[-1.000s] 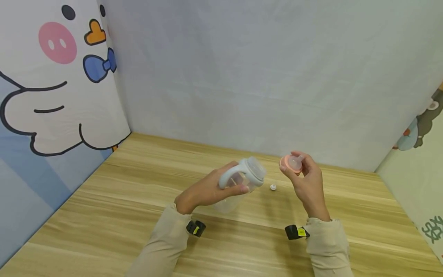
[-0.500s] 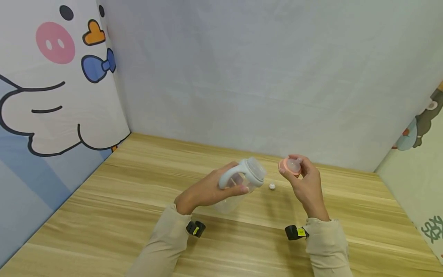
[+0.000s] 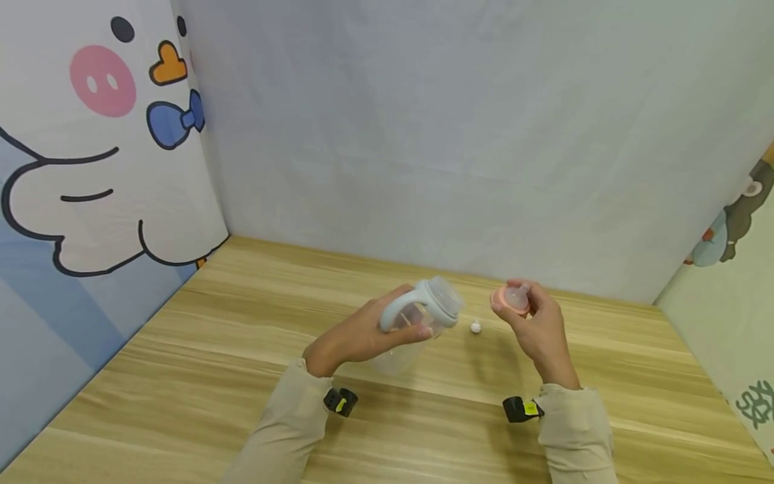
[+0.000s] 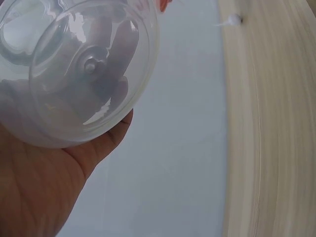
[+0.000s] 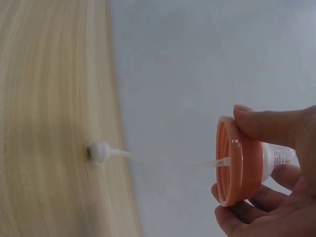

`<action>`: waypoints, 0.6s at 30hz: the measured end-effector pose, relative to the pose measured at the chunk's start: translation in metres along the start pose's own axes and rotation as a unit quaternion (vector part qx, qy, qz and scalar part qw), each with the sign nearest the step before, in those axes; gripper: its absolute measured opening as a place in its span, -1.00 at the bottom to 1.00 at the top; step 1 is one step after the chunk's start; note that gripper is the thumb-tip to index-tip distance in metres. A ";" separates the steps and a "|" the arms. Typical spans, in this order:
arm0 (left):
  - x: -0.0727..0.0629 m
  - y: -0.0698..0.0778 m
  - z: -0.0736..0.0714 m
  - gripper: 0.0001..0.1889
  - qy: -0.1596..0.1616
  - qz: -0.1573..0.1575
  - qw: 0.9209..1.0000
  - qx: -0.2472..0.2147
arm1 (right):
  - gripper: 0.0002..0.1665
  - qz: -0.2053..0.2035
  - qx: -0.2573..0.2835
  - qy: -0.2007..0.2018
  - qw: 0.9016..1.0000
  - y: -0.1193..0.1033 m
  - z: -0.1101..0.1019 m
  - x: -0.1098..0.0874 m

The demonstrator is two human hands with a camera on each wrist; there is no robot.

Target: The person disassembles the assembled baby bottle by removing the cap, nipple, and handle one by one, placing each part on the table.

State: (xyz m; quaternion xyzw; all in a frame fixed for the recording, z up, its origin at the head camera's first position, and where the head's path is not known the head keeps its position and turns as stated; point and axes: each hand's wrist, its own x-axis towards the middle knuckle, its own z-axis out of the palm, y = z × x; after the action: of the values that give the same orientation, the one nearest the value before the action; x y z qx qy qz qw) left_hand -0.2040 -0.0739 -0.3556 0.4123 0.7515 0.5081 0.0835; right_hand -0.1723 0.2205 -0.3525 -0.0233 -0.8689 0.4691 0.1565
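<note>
Tube point(image 5: 122, 153), clear, dangling loose, could snag; right hand point(image 3: 540, 324) pinches orange ring point(image 5: 250, 168), left hand point(image 3: 365, 329) grips clear plastic bottle point(image 4: 81, 74).

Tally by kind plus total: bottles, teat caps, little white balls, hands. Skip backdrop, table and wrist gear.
Bottle: 1
Orange teat cap: 1
White ball: 1
Hands: 2 (left hand, right hand)
Total: 5

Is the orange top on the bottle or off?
Off. The right hand holds the orange top apart from the bottle in the left hand.
</note>
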 end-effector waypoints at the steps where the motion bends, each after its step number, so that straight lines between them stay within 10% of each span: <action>1: 0.000 0.000 0.000 -0.47 0.000 0.001 1.000 0.000 | -0.43 0.003 -0.003 -0.003 1.000 0.000 0.000 0.000; 18: 0.000 -0.001 0.000 -0.42 -0.007 0.010 1.000 -0.002 | -0.39 0.036 -0.008 -0.026 0.999 0.003 -0.002 0.001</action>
State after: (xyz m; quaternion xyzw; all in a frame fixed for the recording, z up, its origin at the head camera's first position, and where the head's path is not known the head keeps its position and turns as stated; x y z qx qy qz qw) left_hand -0.2045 -0.0737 -0.3569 0.4233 0.7458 0.5073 0.0849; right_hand -0.1734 0.2240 -0.3535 -0.0436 -0.8753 0.4675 0.1163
